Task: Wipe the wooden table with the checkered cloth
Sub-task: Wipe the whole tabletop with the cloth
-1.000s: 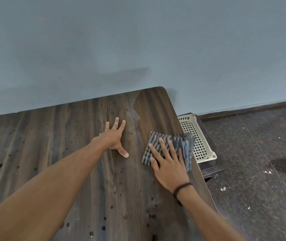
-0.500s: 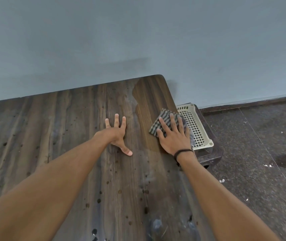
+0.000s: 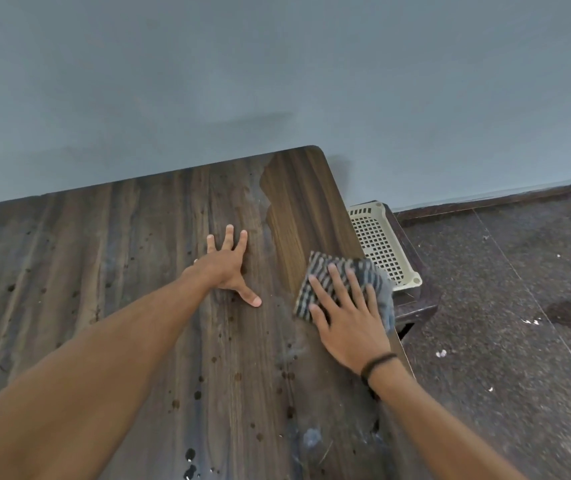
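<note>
Our right hand (image 3: pixel 350 327) lay flat, fingers spread, pressing the folded checkered cloth (image 3: pixel 320 270) to the table (image 3: pixel 121 271) near its right edge; our left hand (image 3: pixel 227 268) rested empty, fingers straight, on the wood beside it. We judged the wiping barely begun: only a strip toward the far right corner looked clean, the rest dusty and spotted, perhaps with dried drips. We found no writing to read.

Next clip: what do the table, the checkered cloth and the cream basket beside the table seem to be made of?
The table looks like wood or wood-look laminate, matte: streaky grain, dark spots. The checkered cloth seems soft woven fabric: limp edges under the right hand. The basket is probably moulded plastic, cream, with an even grid of holes.
</note>
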`<act>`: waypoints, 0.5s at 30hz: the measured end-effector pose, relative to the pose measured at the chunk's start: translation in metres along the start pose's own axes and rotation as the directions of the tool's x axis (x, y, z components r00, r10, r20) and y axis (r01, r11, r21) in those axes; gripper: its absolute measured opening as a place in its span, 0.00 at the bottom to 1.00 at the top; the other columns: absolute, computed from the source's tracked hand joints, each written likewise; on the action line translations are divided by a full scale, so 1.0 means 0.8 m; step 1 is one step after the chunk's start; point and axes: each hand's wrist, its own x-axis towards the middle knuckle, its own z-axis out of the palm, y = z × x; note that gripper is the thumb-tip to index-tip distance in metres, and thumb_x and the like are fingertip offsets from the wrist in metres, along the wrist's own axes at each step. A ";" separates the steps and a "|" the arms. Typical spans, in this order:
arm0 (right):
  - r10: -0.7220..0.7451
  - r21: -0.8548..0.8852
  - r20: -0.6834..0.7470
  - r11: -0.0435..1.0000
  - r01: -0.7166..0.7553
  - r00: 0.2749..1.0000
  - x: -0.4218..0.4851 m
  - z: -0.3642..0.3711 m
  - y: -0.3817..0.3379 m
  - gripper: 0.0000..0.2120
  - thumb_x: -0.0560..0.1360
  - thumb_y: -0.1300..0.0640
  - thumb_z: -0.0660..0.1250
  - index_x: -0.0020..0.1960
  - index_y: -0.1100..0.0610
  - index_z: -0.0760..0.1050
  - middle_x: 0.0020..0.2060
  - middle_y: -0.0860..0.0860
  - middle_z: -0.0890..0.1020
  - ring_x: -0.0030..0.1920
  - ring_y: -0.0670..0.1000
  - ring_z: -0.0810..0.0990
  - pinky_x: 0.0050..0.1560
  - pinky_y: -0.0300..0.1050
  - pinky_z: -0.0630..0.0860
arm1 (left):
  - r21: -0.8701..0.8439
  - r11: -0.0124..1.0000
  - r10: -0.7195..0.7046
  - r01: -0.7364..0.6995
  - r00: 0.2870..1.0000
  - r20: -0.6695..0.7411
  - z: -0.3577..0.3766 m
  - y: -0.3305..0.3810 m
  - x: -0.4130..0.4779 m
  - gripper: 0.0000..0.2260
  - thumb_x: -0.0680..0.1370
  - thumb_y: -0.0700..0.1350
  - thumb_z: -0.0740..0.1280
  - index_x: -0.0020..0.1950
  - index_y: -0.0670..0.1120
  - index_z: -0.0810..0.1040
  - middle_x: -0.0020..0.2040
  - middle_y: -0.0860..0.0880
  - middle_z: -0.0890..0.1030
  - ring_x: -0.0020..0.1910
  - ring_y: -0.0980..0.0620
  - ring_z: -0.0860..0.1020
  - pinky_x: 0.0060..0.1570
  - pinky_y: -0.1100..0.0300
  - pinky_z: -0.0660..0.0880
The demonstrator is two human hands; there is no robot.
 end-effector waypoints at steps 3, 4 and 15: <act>0.061 0.046 0.019 0.997 -0.062 0.998 0.030 -0.012 0.013 0.27 0.82 0.34 0.39 0.80 0.33 0.38 0.81 0.43 0.36 0.80 0.51 0.32 0.78 0.57 0.32 | -0.012 1.000 -0.004 0.004 1.000 -0.015 -0.003 -0.003 0.005 0.72 0.53 0.68 0.79 0.75 0.55 0.26 0.75 0.50 0.25 0.74 0.34 0.29 0.72 0.29 0.51; 0.089 0.059 0.011 0.994 -0.090 0.996 0.058 -0.020 0.006 0.27 0.83 0.35 0.41 0.81 0.35 0.40 0.81 0.45 0.36 0.81 0.53 0.32 0.78 0.58 0.31 | -0.014 1.000 -0.006 0.006 1.000 -0.014 -0.005 -0.004 0.006 0.73 0.53 0.68 0.79 0.75 0.55 0.26 0.75 0.50 0.24 0.73 0.34 0.29 0.71 0.29 0.51; 0.135 0.065 0.020 0.989 -0.136 0.991 0.055 -0.022 -0.011 0.27 0.84 0.38 0.44 0.82 0.37 0.43 0.82 0.46 0.39 0.81 0.54 0.34 0.78 0.60 0.31 | 0.049 0.999 -0.004 0.000 0.998 0.070 0.015 0.023 -0.025 0.68 0.59 0.71 0.75 0.75 0.54 0.25 0.74 0.48 0.23 0.73 0.32 0.30 0.73 0.32 0.49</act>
